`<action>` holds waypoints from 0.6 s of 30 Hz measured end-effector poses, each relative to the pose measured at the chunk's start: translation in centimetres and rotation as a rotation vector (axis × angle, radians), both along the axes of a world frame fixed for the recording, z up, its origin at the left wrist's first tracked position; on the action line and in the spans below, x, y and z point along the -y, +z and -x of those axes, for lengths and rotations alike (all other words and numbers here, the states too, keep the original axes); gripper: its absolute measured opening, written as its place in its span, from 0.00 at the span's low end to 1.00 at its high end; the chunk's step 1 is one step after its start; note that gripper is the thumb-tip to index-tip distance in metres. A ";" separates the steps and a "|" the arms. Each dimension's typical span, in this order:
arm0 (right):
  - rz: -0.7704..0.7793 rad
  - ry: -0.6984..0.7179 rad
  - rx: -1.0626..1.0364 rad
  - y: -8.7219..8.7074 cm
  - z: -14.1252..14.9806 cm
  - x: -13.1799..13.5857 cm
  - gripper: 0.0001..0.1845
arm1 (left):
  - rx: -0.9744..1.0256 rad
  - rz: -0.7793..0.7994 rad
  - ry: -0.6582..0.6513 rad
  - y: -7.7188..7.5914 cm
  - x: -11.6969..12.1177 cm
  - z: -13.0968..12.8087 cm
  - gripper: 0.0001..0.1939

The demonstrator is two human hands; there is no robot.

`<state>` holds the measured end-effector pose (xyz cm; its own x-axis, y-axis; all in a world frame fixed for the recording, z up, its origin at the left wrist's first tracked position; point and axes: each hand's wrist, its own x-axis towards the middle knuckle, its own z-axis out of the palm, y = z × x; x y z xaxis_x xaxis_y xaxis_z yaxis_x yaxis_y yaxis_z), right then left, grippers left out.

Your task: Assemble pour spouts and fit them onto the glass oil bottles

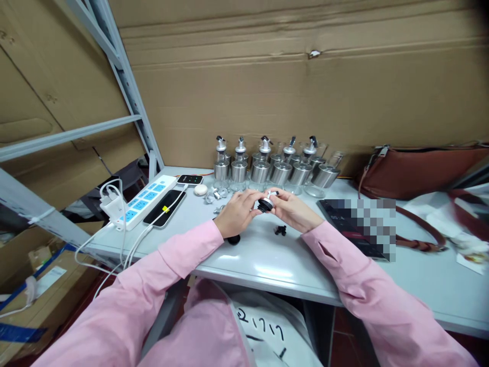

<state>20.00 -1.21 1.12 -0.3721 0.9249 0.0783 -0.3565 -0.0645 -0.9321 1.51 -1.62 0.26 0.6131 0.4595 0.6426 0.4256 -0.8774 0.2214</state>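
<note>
Both hands meet over the middle of the table around a pour spout (265,204), silver on top with a black ribbed stopper below. My left hand (241,206) pinches it from the left side. From the right, the fingers of my right hand (291,208) close on its silver top. Small black pieces (280,230) lie on the table under my right hand. Several loose silver spout parts (216,194) lie beyond my left hand, and a round black part (234,239) is partly hidden beneath it.
Glass bottles with steel sleeves (261,172) stand in rows at the back, several topped with spouts. A power strip (147,199) and a phone (165,208) lie left, with white cables. At right are a dark tablet-like device (344,224) and a brown bag (416,171).
</note>
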 end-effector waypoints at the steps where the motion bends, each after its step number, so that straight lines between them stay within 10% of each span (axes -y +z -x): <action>1: 0.005 0.005 0.003 0.0 0.0 0.0 0.14 | -0.008 -0.006 0.005 0.0 0.1 0.0 0.16; 11: 0.011 -0.052 0.049 0.2 0.4 0.2 0.17 | 0.032 -0.052 -0.037 -0.2 -0.4 0.3 0.19; 18: -0.301 -0.355 0.275 0.5 0.3 0.2 0.17 | 0.022 -0.098 0.040 -0.4 -0.8 0.3 0.22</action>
